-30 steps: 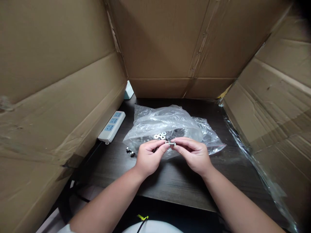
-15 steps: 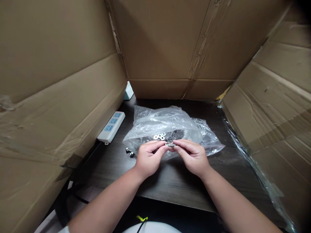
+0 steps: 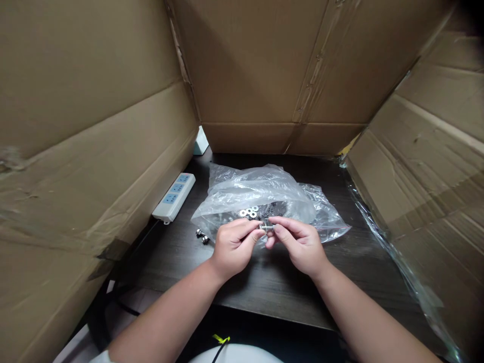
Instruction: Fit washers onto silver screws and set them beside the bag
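Between my two hands a small metal bolt [image 3: 266, 228] lies level, in front of the clear plastic bags. My left hand [image 3: 235, 245] pinches its left end between thumb and forefinger. The thumb and forefinger of my right hand [image 3: 301, 244] close on its right end. Fingertips partly cover the bolt, and I cannot make out clearly whether a nut or washer sits on it. Just beyond my left fingertips are several silvery washers [image 3: 248, 212] at the mouth of a plastic bag [image 3: 260, 189]. Several short bolts with nuts [image 3: 202, 236] rest on the table left of my left hand.
Cardboard walls [image 3: 264, 75] enclose the dark wooden table [image 3: 159, 262] at the back and both sides. A white power strip [image 3: 174, 196] lies at the left, with a white block [image 3: 201, 141] behind it. Another clear bag [image 3: 328, 217] spreads to the right.
My right fingers have shifted slightly on the bolt, and one lower finger now shows beneath it. More of the bolt is visible between the hands. My left hand keeps its pinch.
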### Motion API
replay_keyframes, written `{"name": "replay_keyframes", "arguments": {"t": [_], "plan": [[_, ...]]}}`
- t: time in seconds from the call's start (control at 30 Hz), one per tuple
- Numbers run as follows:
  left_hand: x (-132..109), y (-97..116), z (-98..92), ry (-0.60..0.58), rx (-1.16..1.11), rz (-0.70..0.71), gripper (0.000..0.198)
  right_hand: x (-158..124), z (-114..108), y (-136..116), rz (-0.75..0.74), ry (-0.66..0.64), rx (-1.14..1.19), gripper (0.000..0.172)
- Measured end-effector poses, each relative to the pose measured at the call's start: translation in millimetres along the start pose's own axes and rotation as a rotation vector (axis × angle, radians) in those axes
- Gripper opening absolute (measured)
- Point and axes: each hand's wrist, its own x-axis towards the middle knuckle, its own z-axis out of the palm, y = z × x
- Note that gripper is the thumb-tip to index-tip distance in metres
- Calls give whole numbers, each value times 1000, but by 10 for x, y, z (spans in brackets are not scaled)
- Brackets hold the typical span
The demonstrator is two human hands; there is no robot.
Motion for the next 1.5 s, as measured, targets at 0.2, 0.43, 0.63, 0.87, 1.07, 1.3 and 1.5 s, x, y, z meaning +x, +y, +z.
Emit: {"name": "replay_keyframes", "arguments": {"t": [0.2,0.43,0.63,0.87,1.07,1.3,1.5], "plan": [[26,3,-7,-25,27,136,14,12,-13,5,115,-45,182,19],[28,-26,2,-29,40,136,13,18,-4,7,254,-87,401,22],[26,-30,12,-23,48,123,13,13,-13,-17,256,-110,413,25],[21,-10,31,12,40,172,15,5,1,-80,325,-113,171,40],[6,-13,37,51,29,79,13,27,-48,-38,356,-113,241,60],[16,-18,19,70,-34,-28,11,3,21,-115,158,-55,237,37],[14,7,24,27,-43,54,13,1,45,-134,217,-47,194,29]]}}
